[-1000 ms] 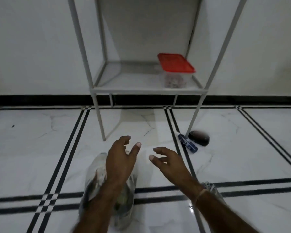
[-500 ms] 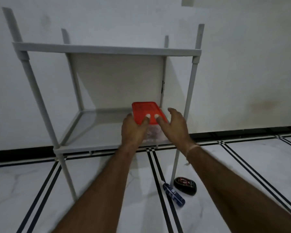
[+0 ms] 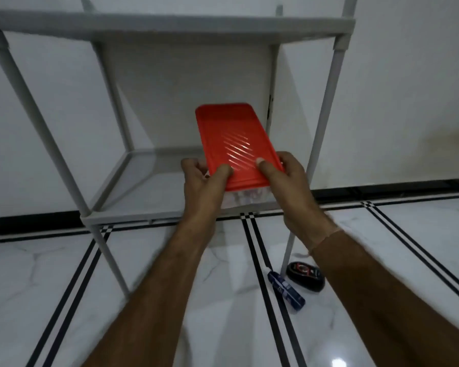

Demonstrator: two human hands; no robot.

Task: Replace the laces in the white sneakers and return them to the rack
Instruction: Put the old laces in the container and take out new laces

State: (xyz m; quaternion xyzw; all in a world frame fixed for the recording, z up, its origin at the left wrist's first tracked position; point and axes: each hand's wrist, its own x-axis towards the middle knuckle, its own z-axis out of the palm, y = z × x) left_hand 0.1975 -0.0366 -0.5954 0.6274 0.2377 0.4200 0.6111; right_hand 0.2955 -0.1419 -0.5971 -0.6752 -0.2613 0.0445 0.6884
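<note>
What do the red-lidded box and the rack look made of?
Red lid: likely moulded plastic, semi-gloss, with shiny diagonal ribs. Box body: clear plastic, contents show through blurred. Rack: matte grey tubes with joint sleeves; metal or plastic unclear.

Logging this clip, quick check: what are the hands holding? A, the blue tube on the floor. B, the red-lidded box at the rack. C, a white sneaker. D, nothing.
B: left hand and right hand both grip the red-lidded box, thumbs pressed on its lid.
</note>
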